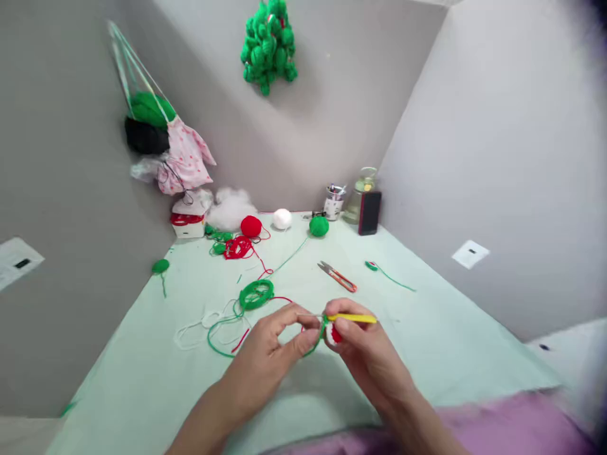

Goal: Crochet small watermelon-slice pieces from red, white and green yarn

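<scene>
My right hand [367, 347] is closed around a crochet hook with a yellow handle [356, 318], whose metal tip points left. My left hand [275, 344] pinches a small crocheted piece in green, red and white [331, 333] between thumb and forefinger, right beside the hook. Green yarn [222, 328] runs from the piece to a loose green coil [256, 294] on the pale green table cover [427, 341]. White yarn [194, 328] and a red strand [241, 341] lie left of my hands.
Orange-handled snips [337, 276] lie just beyond my hands. Farther back sit a red ball [251, 225], a white ball [282, 218], a green ball [318, 225], stuffing [230, 208], a pen cup [333, 202], a jar [360, 189] and a phone [369, 213]. Green crocheted pieces [268, 44] hang on the wall.
</scene>
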A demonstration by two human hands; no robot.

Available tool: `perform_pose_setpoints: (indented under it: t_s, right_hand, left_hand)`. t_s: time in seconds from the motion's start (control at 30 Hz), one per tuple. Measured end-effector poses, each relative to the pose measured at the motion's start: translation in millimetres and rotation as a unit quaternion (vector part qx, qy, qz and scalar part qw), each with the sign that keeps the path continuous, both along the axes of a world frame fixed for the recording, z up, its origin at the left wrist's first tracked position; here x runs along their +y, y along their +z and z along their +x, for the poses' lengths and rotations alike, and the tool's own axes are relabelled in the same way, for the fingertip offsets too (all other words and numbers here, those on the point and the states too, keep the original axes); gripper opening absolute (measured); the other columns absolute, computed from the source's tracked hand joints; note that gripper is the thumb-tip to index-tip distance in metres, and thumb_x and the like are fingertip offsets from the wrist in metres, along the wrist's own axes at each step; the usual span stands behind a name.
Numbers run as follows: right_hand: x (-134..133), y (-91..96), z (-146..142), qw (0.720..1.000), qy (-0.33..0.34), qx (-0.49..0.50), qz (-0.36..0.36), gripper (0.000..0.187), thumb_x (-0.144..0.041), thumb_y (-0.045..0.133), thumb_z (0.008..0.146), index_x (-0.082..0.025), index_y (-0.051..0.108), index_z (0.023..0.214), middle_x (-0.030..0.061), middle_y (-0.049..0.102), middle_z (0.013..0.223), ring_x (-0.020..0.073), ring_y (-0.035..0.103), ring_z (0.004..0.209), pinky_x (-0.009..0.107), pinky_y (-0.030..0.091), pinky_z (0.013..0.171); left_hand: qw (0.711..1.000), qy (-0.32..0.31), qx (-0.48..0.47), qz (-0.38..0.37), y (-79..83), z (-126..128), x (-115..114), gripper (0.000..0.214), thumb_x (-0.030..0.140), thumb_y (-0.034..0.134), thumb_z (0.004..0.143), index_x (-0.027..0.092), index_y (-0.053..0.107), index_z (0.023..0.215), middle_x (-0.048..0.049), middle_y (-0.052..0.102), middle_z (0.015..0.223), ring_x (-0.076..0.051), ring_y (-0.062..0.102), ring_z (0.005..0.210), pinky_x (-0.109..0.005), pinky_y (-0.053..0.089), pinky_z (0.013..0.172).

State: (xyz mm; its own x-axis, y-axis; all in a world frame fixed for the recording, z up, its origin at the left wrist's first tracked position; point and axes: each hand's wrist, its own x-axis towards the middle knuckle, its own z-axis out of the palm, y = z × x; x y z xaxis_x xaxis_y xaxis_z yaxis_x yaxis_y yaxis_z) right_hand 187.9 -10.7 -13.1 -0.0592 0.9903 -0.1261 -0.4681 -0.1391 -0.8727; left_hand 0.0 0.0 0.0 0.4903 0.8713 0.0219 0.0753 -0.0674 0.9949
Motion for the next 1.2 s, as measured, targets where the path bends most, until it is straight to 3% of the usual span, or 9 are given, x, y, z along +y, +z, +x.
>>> perform_pose_setpoints:
  t_s: [0.13,0.33,0.63,0.73,0.83,0.93,1.0,1.07,1.2]
  right_hand:
    - [0.9,-0.4,-1.7,0.999,-0.002,0.029,-0.012,0.042,-0.048,0.107,0.051,-0.021,0.084,0.074,-0.0020,0.060,0.062,0.0057,0.046,0.054,0.016,0.038,0.052]
    - [0.2,-2.1,0.7,0.998,0.000,0.058,-0.010,0.039,-0.048,0.106,0.054,-0.022,0.084,0.074,-0.0038,0.053,0.057,0.0048,0.042,0.051,0.015,0.036,0.049]
    - [-2.0,1.1,-6.7,0.998,-0.066,0.017,0.014,0.038,-0.048,0.106,0.054,-0.022,0.086,0.075,-0.0017,0.061,0.059,0.0056,0.048,0.052,0.017,0.042,0.051]
    - [-3.9,-4.9,-8.6,0.993,-0.105,-0.023,0.042,0.037,-0.048,0.104,0.061,-0.025,0.089,0.086,-0.0005,0.065,0.063,0.0075,0.053,0.057,0.017,0.045,0.054]
    - [-7.2,-14.1,-9.6,0.988,-0.120,-0.065,0.074,0.036,-0.050,0.099,0.070,-0.027,0.090,0.095,0.0003,0.067,0.067,0.0091,0.057,0.061,0.019,0.048,0.058]
    - [-9.9,-21.1,-11.4,0.979,-0.130,-0.095,0.125,0.026,-0.048,0.093,0.081,-0.030,0.090,0.099,0.0012,0.069,0.076,0.0099,0.059,0.063,0.020,0.049,0.058]
    - [-11.1,-22.9,-13.5,0.968,-0.134,-0.120,0.173,0.019,-0.043,0.088,0.087,-0.032,0.090,0.102,0.0008,0.069,0.078,0.0101,0.060,0.064,0.020,0.049,0.057]
    - [-12.6,-22.7,-15.9,0.953,-0.139,-0.151,0.224,0.014,-0.038,0.083,0.093,-0.034,0.089,0.106,-0.0001,0.070,0.078,0.0101,0.061,0.064,0.020,0.049,0.056]
    - [-16.4,-20.8,-17.2,0.907,-0.146,-0.234,0.318,0.024,-0.023,0.074,0.100,-0.037,0.085,0.116,0.0005,0.076,0.086,0.0126,0.069,0.074,0.022,0.056,0.066]
  left_hand:
    - [0.987,0.055,0.100,0.115,-1.3,-1.7,2.5,0.025,0.036,0.060,0.100,0.025,0.061,0.078,0.0005,0.061,0.084,-0.022,0.058,0.086,-0.032,0.043,0.073]
    - [0.946,0.229,0.150,0.176,-18.6,-22.3,30.4,0.007,0.020,0.066,0.084,0.025,0.061,0.085,-0.0076,0.060,0.100,-0.034,0.052,0.108,-0.058,0.026,0.114]
    - [0.981,0.135,-0.140,-0.021,-7.3,11.5,-12.3,0.049,0.052,0.038,0.109,0.027,0.037,0.068,0.0067,0.031,0.064,-0.014,0.033,0.052,-0.029,0.054,0.051]
    - [0.873,0.180,-0.424,-0.158,2.6,3.3,-20.6,0.026,0.041,0.063,0.104,0.023,0.068,0.085,0.0007,0.063,0.083,-0.010,0.055,0.061,-0.022,0.061,0.057]
    - [0.813,0.237,-0.513,-0.139,11.7,-4.1,-25.9,0.030,0.052,0.064,0.102,0.031,0.083,0.092,-0.0030,0.081,0.109,-0.017,0.076,0.096,-0.033,0.068,0.088]
    - [0.868,0.253,-0.427,0.009,4.0,-3.4,-26.8,0.064,0.062,0.044,0.108,0.033,0.076,0.061,0.0007,0.085,0.105,-0.027,0.069,0.129,-0.055,0.051,0.119]
    - [0.917,0.262,-0.240,0.182,-11.8,-0.1,-24.3,0.071,0.062,0.035,0.110,0.033,0.077,0.060,0.0006,0.085,0.117,-0.031,0.055,0.147,-0.061,0.019,0.134]
    - [0.907,0.255,-0.015,0.335,-30.3,5.6,-21.5,0.051,0.056,0.049,0.108,0.034,0.085,0.079,-0.0016,0.079,0.137,-0.036,0.041,0.158,-0.063,-0.010,0.132]
    - [0.953,0.226,-0.007,0.201,-50.7,23.4,-24.0,0.036,0.049,0.070,0.100,0.035,0.078,0.132,-0.0084,0.068,0.151,-0.037,0.042,0.155,-0.061,0.021,0.129]
